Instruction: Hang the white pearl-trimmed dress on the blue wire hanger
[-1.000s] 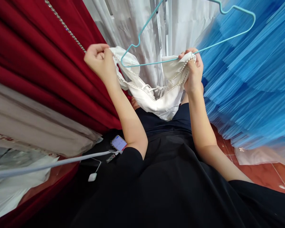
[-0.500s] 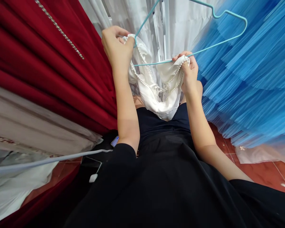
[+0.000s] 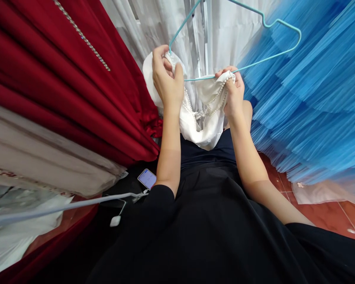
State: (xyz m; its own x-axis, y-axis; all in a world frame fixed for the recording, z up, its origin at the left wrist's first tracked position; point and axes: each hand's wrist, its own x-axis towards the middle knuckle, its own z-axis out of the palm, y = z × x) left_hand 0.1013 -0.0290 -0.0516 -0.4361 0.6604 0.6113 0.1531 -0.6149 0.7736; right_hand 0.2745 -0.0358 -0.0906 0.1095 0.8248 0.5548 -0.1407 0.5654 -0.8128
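Note:
A white garment [image 3: 192,128] with pearl-beaded edges hangs between my hands, over my lap. Through its upper part passes a turquoise wire hanger [image 3: 266,58], whose notched end sticks out to the right. My right hand [image 3: 235,88] pinches the garment's beaded right edge together with the hanger's lower bar. Fingers curled, my left hand [image 3: 169,81] grips the beaded left part close to the hanger's left corner. White cloth bulges out to the left of that hand. The palm hides exactly what the left fingertips touch.
Red satin cloth [image 3: 106,110] hangs close on my left, beige cloth [image 3: 47,154] below it. Blue layered tulle [image 3: 319,98] fills the right side. White fabric [image 3: 230,31] and metal poles stand ahead. A lit phone [image 3: 147,178] and a white cable [image 3: 77,205] lie by my left elbow.
My left hand has moved right and slightly down, turning at the wrist, and the garment's left side now bulges outward. The hanger has shifted slightly left. My right hand has barely moved.

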